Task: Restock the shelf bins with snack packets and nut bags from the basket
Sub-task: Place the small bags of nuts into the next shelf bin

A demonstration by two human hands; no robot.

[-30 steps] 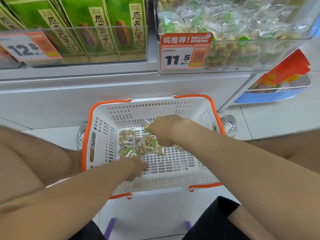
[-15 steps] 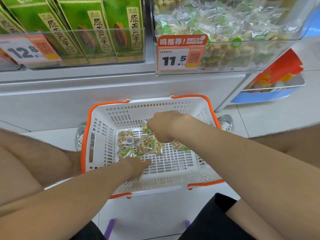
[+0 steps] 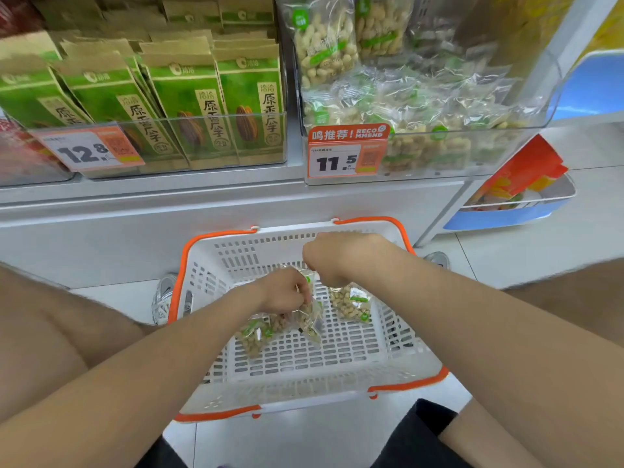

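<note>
Far left on the shelf, a clear bin [image 3: 202, 143] holds green seed packets [image 3: 189, 106] standing upright, with a 12.8 price tag [image 3: 84, 152] on its front. Below it, a white basket [image 3: 304, 386] with an orange rim stands on the floor, and a grey shoe [image 3: 162, 298] is just beside its left wall. The left hand [image 3: 282, 292] is inside the basket, grip clamped on a bunch of small nut bags [image 3: 260, 334] that trail down towards the basket floor; whether they are clear of it cannot be told. The right hand [image 3: 337, 258], just beside and above the left, has its grip pinched on the top of a single nut bag [image 3: 351, 304], which hangs under the fist. Upper right, a second clear bin [image 3: 489, 143] is heaped with stocked nut bags [image 3: 324, 45], tagged 11.5 [image 3: 344, 157]. Far right, a low rack [image 3: 506, 217] holds orange packs [image 3: 526, 167].
</note>
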